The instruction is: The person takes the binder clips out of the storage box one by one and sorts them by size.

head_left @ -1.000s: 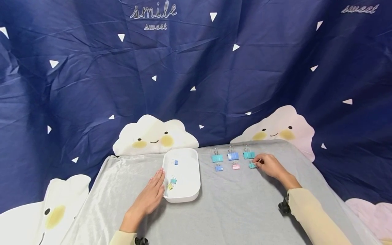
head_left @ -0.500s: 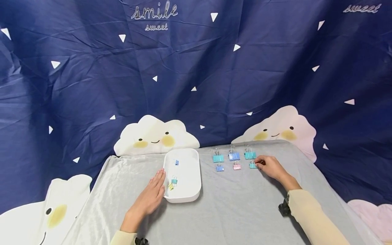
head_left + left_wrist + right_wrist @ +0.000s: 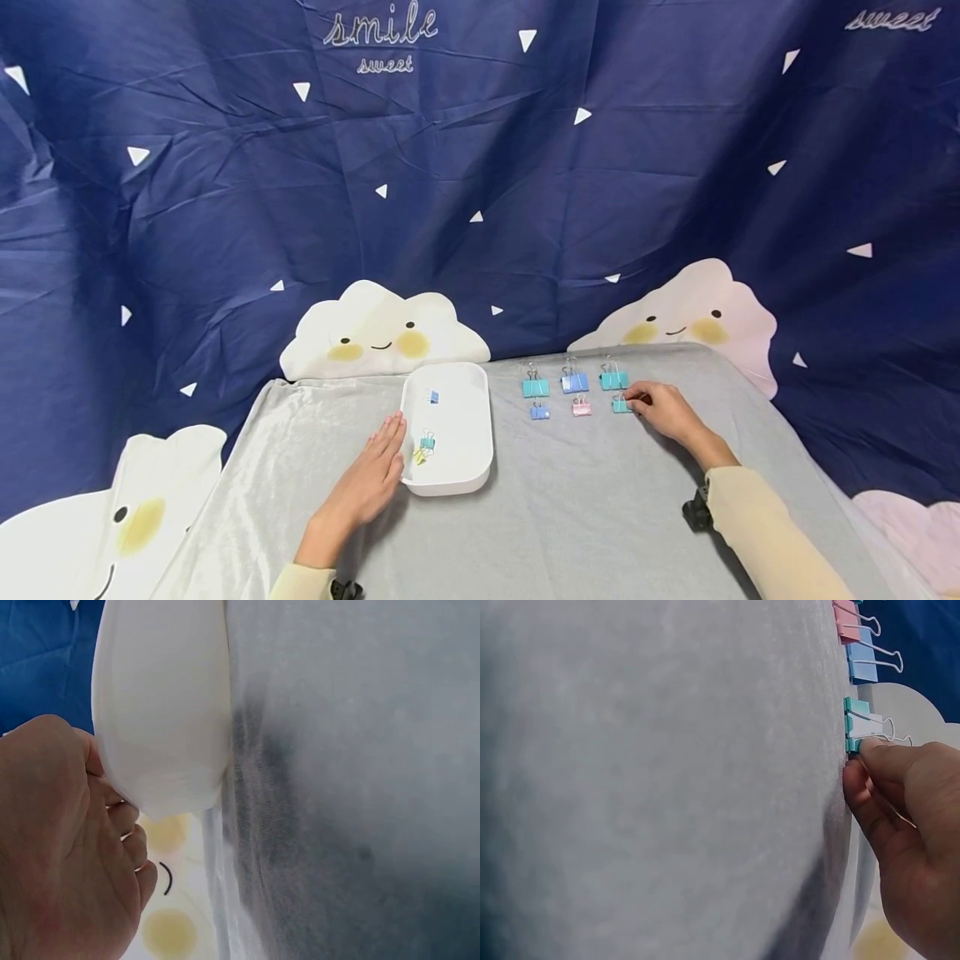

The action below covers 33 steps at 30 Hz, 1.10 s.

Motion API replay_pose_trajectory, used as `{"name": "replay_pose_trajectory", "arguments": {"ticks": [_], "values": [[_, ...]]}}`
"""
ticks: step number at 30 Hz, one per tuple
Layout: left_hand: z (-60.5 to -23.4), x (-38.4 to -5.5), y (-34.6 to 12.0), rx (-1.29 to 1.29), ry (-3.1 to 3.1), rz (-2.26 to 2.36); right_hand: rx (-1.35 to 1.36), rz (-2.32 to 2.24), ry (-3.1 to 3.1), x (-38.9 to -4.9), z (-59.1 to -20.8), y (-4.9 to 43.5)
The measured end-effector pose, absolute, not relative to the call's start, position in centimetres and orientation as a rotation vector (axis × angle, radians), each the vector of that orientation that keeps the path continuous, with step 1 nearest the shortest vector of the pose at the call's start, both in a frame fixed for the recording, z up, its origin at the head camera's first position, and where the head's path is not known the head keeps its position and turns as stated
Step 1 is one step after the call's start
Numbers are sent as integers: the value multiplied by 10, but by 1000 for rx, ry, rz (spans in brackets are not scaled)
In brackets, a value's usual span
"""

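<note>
My right hand [image 3: 669,412] pinches the edge of a small teal binder clip [image 3: 618,406], thumb and forefinger at its side; in the right wrist view this binder clip [image 3: 857,729] stands on the cloth with its wire handles pointing away. Left of it are a small pink binder clip [image 3: 582,409] and a small blue one. Behind them runs a row of three larger clips: teal [image 3: 536,388], blue [image 3: 575,383] and teal [image 3: 614,381]. My left hand [image 3: 366,482] rests with straight fingers along the left side of a white tray [image 3: 486,433].
Inside the tray lie a small blue binder clip [image 3: 433,397], a teal one [image 3: 427,443] and a yellow one [image 3: 420,457]. Grey cloth [image 3: 570,517] covers the table. A dark blue curtain [image 3: 450,150] with cloud prints hangs right behind the table's back edge.
The small teal clip in my right fingers has turned from tilted to straight, lining up with its row. My left hand stays at the tray. The head view has shifted slightly.
</note>
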<state>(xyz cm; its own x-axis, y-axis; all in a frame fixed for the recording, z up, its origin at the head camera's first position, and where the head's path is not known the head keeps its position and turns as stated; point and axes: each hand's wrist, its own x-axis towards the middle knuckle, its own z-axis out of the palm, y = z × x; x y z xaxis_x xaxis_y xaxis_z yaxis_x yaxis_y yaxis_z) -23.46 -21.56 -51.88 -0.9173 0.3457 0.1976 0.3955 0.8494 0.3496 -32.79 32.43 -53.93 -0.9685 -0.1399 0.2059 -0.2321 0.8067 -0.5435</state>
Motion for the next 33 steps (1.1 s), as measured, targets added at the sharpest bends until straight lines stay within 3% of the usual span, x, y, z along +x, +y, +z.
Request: {"name": "replay_pose_trajectory", "arguments": {"ticks": [13,33], "values": [[-519,-235,-217,-569,-2889,-611,403,840,-2698,-329,-514,304],[-520,-235,-216,-568,-2895,-624,1010,714,-2612,-328,-439,184]]}}
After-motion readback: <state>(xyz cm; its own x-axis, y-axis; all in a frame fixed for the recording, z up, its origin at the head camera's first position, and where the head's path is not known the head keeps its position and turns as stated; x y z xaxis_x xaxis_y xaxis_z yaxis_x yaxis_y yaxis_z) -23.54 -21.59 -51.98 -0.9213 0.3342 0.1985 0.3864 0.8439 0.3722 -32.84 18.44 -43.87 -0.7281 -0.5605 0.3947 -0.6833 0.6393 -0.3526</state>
